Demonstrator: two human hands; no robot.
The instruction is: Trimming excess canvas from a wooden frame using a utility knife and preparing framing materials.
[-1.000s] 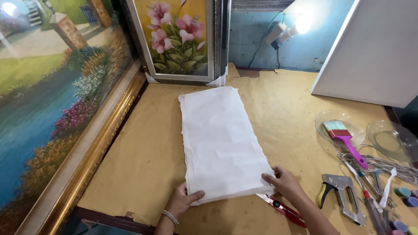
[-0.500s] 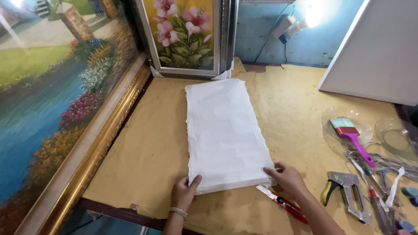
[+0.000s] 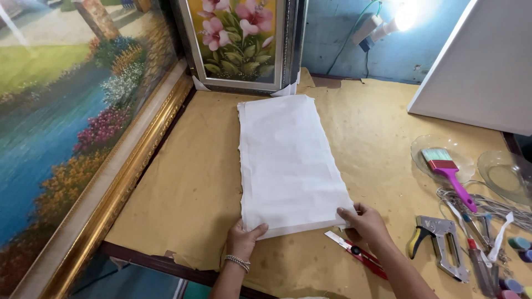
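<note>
A folded white cloth (image 3: 288,160) lies lengthwise on a table covered with brown paper (image 3: 188,188). My left hand (image 3: 244,239) grips the cloth's near left corner, thumb on top. My right hand (image 3: 367,222) pinches the near right corner. Both hands hold the near edge flat against the paper. A red utility knife (image 3: 356,253) lies just below my right hand, touching neither hand.
A large gold-framed landscape painting (image 3: 83,138) leans along the left. A framed flower painting (image 3: 244,41) stands at the back, a blank white canvas (image 3: 482,66) at the right. A purple-handled brush (image 3: 451,174), clear dishes, a staple gun (image 3: 440,238) and small tools lie right.
My head has moved closer and slightly left, so the cloth sits more centred. Both hands stay on the near corners of the cloth.
</note>
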